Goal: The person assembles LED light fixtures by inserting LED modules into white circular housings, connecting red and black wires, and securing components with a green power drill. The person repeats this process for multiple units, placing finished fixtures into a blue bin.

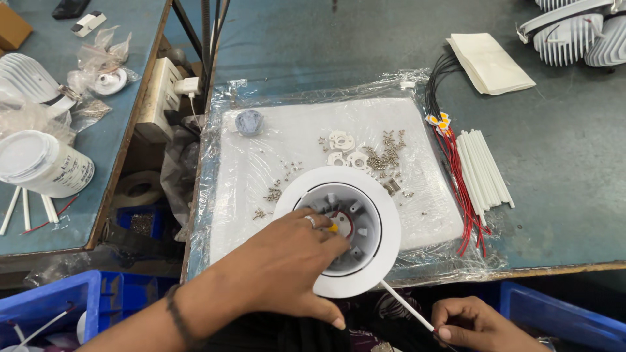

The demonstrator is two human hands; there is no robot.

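On the far left, on the neighbouring bench, stands a white jar [40, 163], well apart from my work. My left hand [287, 264] reaches over the rim of the round white lamp housing [385, 221], fingers curled and pinching a small yellow piece [333, 228] down inside its grey cup, right against the red and white part at the bottom. The housing sits on the front edge of the white foam pad [261, 156] (wrapped in clear film), partly hanging off toward me. To seat the piece well, I judge I should keep the housing flat on the pad and press straight down, not at a slant. Loose screws [385, 156] lie just behind the housing. My right hand [473, 322] is clenched round a thin white sleeve [407, 306] running from under the rim; holding it gently taut should keep it from kinking. Farther right lie red wires [460, 189] and white tubes [486, 169].
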